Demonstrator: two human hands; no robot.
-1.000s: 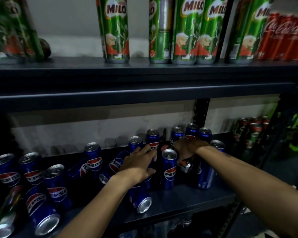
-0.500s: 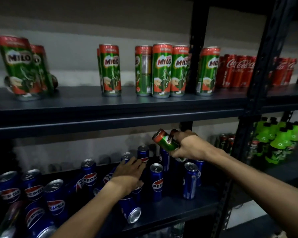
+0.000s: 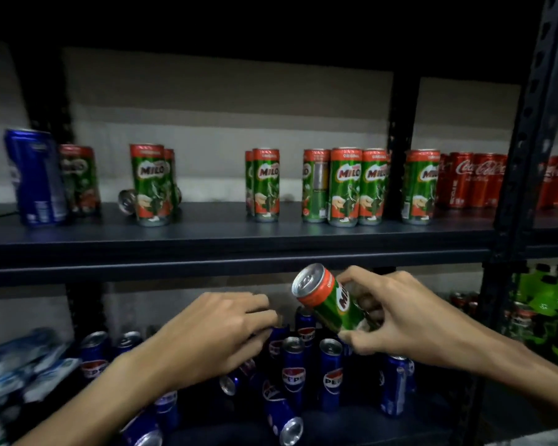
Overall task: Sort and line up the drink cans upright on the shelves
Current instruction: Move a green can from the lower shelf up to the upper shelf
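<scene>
Right hand (image 3: 409,320) pinched a tilted green Milo can (image 3: 332,300) marked "ORIGINAL"; left hand (image 3: 213,336) hung over blue Pepsi cans (image 3: 293,375), grip unclear. Coca-Cola cans (image 3: 474,180) stood on the upper shelf (image 3: 207,233).

The right hand (image 3: 409,320) has raised the slim green-and-red Milo can (image 3: 327,300) from among the blue Pepsi cans (image 3: 293,375) to just below the dark upper shelf's edge (image 3: 207,252), top tilted left. The left hand (image 3: 207,336) has lifted too, fingers loosely curled.
</scene>
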